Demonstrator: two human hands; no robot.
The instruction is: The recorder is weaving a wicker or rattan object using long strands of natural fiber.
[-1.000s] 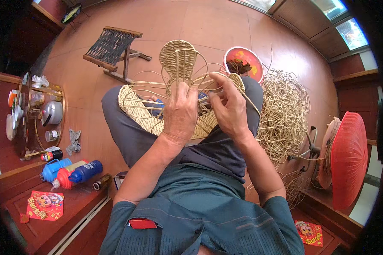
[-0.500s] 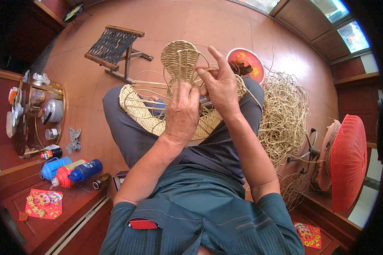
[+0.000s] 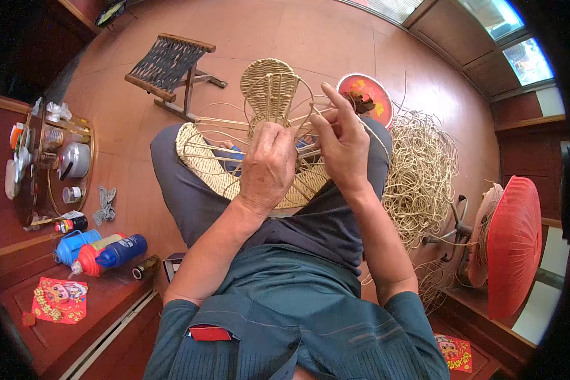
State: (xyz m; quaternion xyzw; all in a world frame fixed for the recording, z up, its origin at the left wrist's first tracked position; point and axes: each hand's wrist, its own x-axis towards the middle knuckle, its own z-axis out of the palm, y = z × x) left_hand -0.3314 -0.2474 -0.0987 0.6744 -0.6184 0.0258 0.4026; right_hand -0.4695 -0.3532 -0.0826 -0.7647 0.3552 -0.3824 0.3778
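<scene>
A woven straw-cord piece with a rounded paddle-shaped end stands up between my hands. My left hand is closed around its lower part, and its fingers hide the spot they grip. Across my lap a curved woven band of the same straw cord spans from knee to knee, with thin strands running off it. My right hand, just right of the left one, pinches a straw cord with thumb and bent fingers while its index finger points up. Partly hidden fingertips leave the exact hold unclear.
A large heap of loose straw cord lies right of my leg, beside a red basin. Further right stands a red-covered fan. At left are a low folding stool, a rack with a kettle and several bottles.
My right hand has shifted right and slightly down, away from the woven piece, drawing the cord out. My left hand keeps its hold almost in place.
</scene>
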